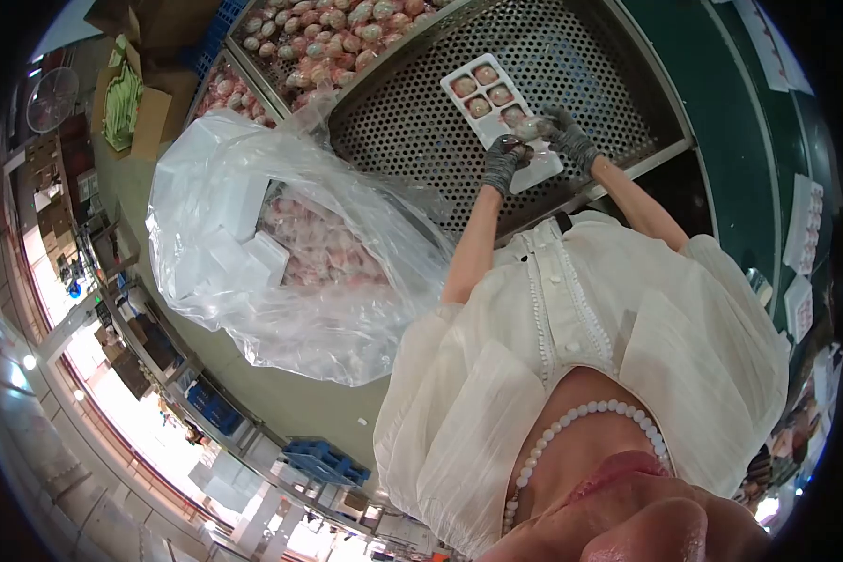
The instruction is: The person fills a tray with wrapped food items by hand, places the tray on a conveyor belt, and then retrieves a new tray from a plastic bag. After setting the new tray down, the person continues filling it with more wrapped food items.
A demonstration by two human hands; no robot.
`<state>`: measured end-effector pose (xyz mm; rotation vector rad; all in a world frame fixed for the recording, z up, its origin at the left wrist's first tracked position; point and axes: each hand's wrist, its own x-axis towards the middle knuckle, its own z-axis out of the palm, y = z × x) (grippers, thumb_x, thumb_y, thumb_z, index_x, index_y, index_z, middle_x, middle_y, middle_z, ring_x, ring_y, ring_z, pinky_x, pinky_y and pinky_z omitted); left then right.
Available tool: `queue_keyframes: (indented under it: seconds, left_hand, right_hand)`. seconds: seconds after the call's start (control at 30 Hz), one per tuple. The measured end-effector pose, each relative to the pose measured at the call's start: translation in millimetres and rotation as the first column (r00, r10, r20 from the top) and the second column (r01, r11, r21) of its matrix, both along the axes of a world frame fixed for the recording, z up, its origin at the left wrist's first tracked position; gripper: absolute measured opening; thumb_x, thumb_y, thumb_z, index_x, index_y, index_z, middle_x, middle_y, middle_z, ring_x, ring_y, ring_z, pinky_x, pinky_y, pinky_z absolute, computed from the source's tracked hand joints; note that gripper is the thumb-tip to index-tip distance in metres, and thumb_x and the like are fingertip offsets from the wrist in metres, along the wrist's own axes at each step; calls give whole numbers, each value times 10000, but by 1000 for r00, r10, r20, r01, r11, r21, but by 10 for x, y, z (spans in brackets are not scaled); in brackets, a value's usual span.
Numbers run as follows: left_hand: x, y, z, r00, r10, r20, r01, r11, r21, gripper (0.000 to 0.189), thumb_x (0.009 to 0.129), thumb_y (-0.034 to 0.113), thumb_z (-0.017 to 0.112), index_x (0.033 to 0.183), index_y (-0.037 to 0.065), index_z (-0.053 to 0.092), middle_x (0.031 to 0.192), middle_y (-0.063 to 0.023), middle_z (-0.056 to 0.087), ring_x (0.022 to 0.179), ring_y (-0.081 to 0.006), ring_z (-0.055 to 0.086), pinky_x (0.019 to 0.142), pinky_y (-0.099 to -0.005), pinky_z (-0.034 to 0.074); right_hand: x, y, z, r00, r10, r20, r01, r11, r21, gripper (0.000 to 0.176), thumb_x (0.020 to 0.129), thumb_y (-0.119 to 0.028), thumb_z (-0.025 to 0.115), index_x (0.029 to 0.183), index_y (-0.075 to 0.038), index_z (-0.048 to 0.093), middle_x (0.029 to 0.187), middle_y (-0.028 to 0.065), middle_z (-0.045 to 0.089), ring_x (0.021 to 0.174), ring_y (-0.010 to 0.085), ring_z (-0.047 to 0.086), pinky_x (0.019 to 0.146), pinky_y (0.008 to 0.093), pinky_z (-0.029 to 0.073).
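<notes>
A white compartment tray (490, 86) lies on a perforated metal work surface (412, 112). Several round, egg-like balls in clear, red-tinted film sit in its far compartments. Over the tray's near half, my right hand (573, 140), in a grey glove, has its fingers closed on a film-wrapped ball (531, 128). My left hand (504, 164), gloved the same way, is at the tray's near left side, fingers curled by that ball. What lies between the left fingers is partly hidden. The tray's near end (537, 172) shows white between my wrists.
Loose wrapped balls (318, 42) fill a metal bin beyond the work surface. To the left, a large clear plastic bag (347, 318) holds white trays and more balls. A green conveyor belt (735, 122) runs along the right with filled trays (803, 225). An open cardboard box (150, 122) stands far left.
</notes>
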<state>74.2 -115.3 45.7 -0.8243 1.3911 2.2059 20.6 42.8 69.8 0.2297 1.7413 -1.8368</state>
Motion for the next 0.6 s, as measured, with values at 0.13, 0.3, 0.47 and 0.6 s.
queue_keyframes:
  seconds: [0.13, 0.3, 0.47, 0.6]
  left_hand:
    - [-53, -89, 30, 969, -204, 141, 236, 933, -272, 205, 679, 75, 575, 847, 24, 470, 725, -106, 553, 637, -192, 552, 515, -298, 442]
    - [-128, -218, -263, 970, -226, 88, 190, 482, -856, 277, 666, 189, 577, 878, 31, 495, 773, -134, 541, 705, -234, 540, 592, -355, 433]
    - [-494, -239, 413, 902, -117, 416, 428, 386, -818, 273, 734, 264, 480, 829, 18, 550, 803, -142, 559, 732, -262, 536, 603, -367, 418]
    - [-327, -350, -206, 973, -112, 203, 232, 453, -861, 242, 742, 228, 462, 850, 39, 570, 791, -127, 568, 702, -230, 545, 595, -348, 427]
  right_hand:
    - [-126, -52, 166, 869, 493, 35, -492, 858, 146, 472, 680, -203, 624, 1075, -68, 404, 892, 46, 513, 709, 95, 475, 576, 229, 421]
    - [-83, -430, 307, 828, 469, -306, -229, 782, 580, 467, 643, -309, 607, 967, -15, 445, 862, 176, 538, 791, 294, 527, 690, 339, 420]
    - [-95, -694, 75, 781, 426, -457, -65, 783, 618, 426, 667, -314, 567, 950, -21, 442, 828, 185, 540, 765, 317, 527, 657, 371, 421]
    - [-84, -735, 28, 658, 719, -222, -288, 513, 808, 434, 688, -375, 526, 925, -20, 454, 778, 196, 531, 729, 323, 525, 638, 388, 419]
